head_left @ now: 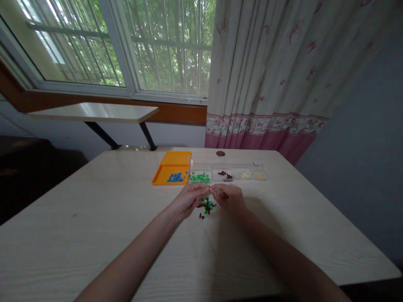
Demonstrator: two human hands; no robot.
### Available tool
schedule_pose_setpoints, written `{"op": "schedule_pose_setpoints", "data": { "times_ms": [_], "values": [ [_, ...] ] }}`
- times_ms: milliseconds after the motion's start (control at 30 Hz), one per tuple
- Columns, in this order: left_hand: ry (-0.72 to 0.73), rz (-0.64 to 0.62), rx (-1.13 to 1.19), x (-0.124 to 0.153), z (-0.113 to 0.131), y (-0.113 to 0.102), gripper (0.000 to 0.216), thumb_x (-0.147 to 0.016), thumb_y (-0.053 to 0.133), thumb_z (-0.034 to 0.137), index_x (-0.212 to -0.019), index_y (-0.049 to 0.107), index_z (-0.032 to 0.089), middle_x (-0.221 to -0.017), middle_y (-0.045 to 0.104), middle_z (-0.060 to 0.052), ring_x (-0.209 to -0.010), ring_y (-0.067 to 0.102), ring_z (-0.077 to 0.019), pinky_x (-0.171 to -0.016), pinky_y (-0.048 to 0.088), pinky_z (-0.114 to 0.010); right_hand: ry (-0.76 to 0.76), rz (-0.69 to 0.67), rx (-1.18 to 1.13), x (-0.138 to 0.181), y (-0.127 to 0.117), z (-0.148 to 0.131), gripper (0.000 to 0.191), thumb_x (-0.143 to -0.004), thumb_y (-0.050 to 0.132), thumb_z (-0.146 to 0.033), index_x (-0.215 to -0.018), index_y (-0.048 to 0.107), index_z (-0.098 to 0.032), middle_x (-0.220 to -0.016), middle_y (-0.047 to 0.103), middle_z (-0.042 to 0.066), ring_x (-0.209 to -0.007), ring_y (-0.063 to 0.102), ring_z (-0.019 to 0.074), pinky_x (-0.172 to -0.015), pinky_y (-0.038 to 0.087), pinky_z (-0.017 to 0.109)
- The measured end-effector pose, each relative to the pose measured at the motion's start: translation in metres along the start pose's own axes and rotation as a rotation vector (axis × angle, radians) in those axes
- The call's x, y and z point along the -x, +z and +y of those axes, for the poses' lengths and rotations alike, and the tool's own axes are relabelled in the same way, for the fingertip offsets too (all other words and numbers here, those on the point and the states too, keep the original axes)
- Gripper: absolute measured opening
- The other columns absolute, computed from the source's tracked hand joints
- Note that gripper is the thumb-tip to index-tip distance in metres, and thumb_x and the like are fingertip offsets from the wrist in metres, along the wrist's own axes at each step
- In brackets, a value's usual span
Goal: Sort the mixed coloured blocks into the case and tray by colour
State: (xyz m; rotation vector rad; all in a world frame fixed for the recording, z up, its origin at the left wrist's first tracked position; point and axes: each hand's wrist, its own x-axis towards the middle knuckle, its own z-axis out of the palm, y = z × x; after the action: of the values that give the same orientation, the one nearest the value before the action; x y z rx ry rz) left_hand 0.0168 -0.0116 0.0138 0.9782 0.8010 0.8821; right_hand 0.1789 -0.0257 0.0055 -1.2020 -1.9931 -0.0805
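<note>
My left hand [190, 198] and my right hand [231, 199] meet at the fingertips above the table, thumbs and forefingers pinched together. Whatever sits between the fingertips is too small to name. A dark brown patch shows at the curled fingers of my right hand; I cannot tell whether it is a held piece. Just below the hands lies a loose pile of small green, brown and blue pieces [207, 206], partly hidden by my left fingers. A couple of brown bits [202, 216] lie at its near side.
Behind the hands, an open orange case [176, 158] holds small blue pieces [176, 177]. Beside it, a clear divided tray [214, 178] holds green [200, 177], brown [223, 173] and yellow pieces [246, 174]. A dark round disc [221, 153] lies near the table's [126, 235] back edge. A raised shelf [94, 111] stands back left.
</note>
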Motion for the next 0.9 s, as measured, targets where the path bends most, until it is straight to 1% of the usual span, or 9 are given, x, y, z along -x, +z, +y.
{"op": "schedule_pose_setpoints", "data": {
  "times_ms": [167, 433, 567, 700, 767, 833, 900],
  "values": [
    [0.004, -0.022, -0.048, -0.0011, -0.0007, -0.0026, 0.027, -0.061, 0.07, 0.033, -0.074, 0.064, 0.01, -0.038, 0.03, 0.009, -0.036, 0.017, -0.0005, -0.038, 0.007, -0.018, -0.043, -0.023, -0.007, 0.001, -0.0005, 0.0018, 0.026, -0.083, 0.045, -0.035, -0.081, 0.067, -0.021, -0.053, 0.059, -0.001, -0.05, 0.05, 0.0092, -0.057, 0.034, 0.02],
    [0.052, 0.03, -0.15, -0.0021, -0.002, -0.0021, 0.027, -0.061, 0.067, 0.036, -0.066, 0.063, 0.009, -0.037, 0.032, 0.008, -0.036, 0.021, -0.0017, -0.04, 0.009, -0.019, -0.172, -0.122, 0.123, 0.0011, -0.0049, 0.0075, 0.023, -0.083, 0.045, -0.031, -0.091, 0.066, -0.025, -0.061, 0.064, 0.001, -0.055, 0.053, 0.0093, -0.061, 0.031, 0.022],
    [0.055, 0.039, -0.144, 0.0001, 0.001, 0.0006, 0.027, -0.058, 0.069, 0.035, -0.064, 0.063, 0.009, -0.036, 0.033, 0.008, -0.036, 0.021, -0.0019, -0.041, 0.01, -0.019, -0.156, -0.109, 0.1, -0.0003, -0.0067, 0.0051, 0.023, -0.082, 0.045, -0.031, -0.084, 0.067, -0.024, -0.058, 0.063, 0.0, -0.054, 0.053, 0.0092, -0.06, 0.032, 0.022],
    [0.065, 0.026, -0.159, -0.0002, -0.0008, -0.0003, 0.027, -0.057, 0.069, 0.035, -0.063, 0.063, 0.009, -0.035, 0.034, 0.008, -0.037, 0.023, -0.0021, -0.041, 0.011, -0.019, -0.081, -0.077, -0.028, 0.0, -0.0053, 0.0022, 0.019, -0.078, 0.049, -0.029, -0.078, 0.066, -0.022, -0.049, 0.056, -0.003, -0.048, 0.049, 0.0082, -0.057, 0.033, 0.021],
    [0.067, 0.021, -0.181, -0.0011, -0.0025, -0.0013, 0.028, -0.057, 0.07, 0.036, -0.064, 0.063, 0.009, -0.036, 0.036, 0.007, -0.037, 0.024, -0.0021, -0.041, 0.012, -0.019, -0.006, -0.053, -0.158, 0.0004, -0.002, 0.0028, 0.016, -0.074, 0.052, -0.029, -0.075, 0.065, -0.02, -0.047, 0.052, -0.004, -0.046, 0.046, 0.0078, -0.054, 0.033, 0.021],
    [0.078, 0.034, -0.191, -0.0019, -0.0026, -0.0019, 0.03, -0.058, 0.069, 0.038, -0.064, 0.063, 0.009, -0.036, 0.035, 0.007, -0.037, 0.024, -0.0022, -0.041, 0.012, -0.019, 0.14, -0.029, -0.376, -0.0009, 0.0015, 0.0044, 0.015, -0.071, 0.055, -0.032, -0.072, 0.062, -0.019, -0.043, 0.045, -0.006, -0.041, 0.04, 0.0068, -0.046, 0.03, 0.02],
    [0.095, 0.071, -0.191, -0.0025, -0.0006, -0.0025, 0.032, -0.058, 0.069, 0.04, -0.064, 0.062, 0.01, -0.036, 0.033, 0.008, -0.036, 0.023, -0.0021, -0.04, 0.011, -0.019, 0.329, -0.044, -0.676, -0.0049, 0.0024, 0.0063, 0.018, -0.069, 0.057, -0.036, -0.069, 0.058, -0.018, -0.04, 0.037, -0.008, -0.035, 0.031, 0.0052, -0.039, 0.024, 0.019]
  ]
}}
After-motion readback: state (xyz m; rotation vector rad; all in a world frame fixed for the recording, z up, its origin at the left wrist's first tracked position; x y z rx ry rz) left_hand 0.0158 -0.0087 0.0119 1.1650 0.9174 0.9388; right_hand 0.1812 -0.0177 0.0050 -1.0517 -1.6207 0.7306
